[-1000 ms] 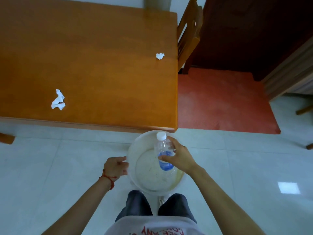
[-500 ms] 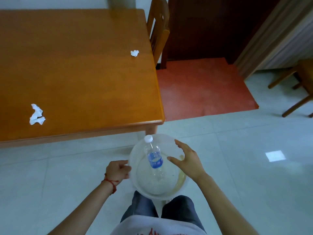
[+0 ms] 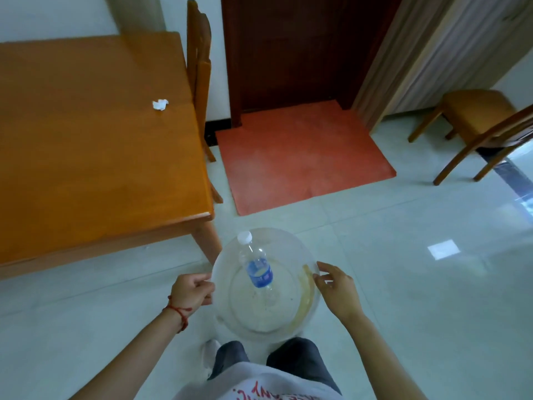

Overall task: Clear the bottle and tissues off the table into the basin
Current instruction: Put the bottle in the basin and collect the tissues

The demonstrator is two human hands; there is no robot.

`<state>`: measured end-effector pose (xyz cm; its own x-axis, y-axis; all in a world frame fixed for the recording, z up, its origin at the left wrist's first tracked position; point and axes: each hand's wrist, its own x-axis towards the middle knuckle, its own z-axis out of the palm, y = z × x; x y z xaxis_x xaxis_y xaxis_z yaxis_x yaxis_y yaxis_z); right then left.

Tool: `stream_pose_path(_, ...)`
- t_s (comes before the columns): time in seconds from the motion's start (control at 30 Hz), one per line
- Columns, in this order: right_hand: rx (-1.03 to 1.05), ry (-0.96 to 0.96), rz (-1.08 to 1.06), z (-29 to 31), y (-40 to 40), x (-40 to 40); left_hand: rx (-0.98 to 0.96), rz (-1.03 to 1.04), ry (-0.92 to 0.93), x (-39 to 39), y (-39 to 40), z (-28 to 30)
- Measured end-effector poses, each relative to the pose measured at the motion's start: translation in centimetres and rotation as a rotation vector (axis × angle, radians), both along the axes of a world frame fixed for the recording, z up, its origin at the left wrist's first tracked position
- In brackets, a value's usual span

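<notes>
Basin (image 3: 310,287): translucent round plastic basin, held off the floor in front of the person's legs, just past the near corner of the table; a yellowish streak runs along its right inner wall.
Bottle (image 3: 257,269): clear plastic bottle with white cap and blue label — lying tilted inside the basin, cap leaning up against the far-left wall, base down toward the middle of the floor of the basin. No hand touches it.
Left hand (image 3: 191,290): fingers curled closed on the basin's left rim, thumb on top; a red string bracelet (image 3: 177,310) sits at the wrist.
Right hand (image 3: 337,290): fingers spread and loosely extended at the basin's right rim, fingertips at or just touching the edge — it has not closed on anything, and firm contact cannot be told.
Tissue (image 3: 160,104): one small crumpled white piece, lying on the table near its right edge, well apart from the basin.
Table (image 3: 95,157): orange-brown wooden top, left of the basin; one leg shows at the near corner.
Near chair (image 3: 200,70): wooden, pushed up against the table's right side.
Far chair (image 3: 478,125): wooden, at the right of the view, on the pale tiled floor.
Mat (image 3: 300,157): red, on the floor before a dark wooden door.
</notes>
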<state>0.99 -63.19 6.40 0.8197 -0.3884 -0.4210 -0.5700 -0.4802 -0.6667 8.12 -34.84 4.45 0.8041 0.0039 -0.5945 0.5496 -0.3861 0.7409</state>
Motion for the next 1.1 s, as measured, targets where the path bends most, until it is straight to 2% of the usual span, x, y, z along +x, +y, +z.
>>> stream_pose_path(0.23, 0.056, -0.021, -0.001, 1.1, -8.8, 1.1, 0.002, 0.022, -0.015, 1.0, -8.7, 0.4)
stream_pose_path(0.47, 0.086, -0.045, -0.013, 1.4, -13.6, 5.5, 0.027, 0.033, -0.021, 4.0, -13.3, 1.4)
stream_pose_path(0.97, 0.078, -0.035, 0.087, 1.8, -17.9, 26.3, 0.067, 0.078, -0.039, 22.2, -18.0, 1.6)
stream_pose_path(1.1, 0.073, -0.052, 0.149, 2.1, -18.5, 31.7, 0.038, 0.155, -0.003, 26.1, -18.1, 1.9)
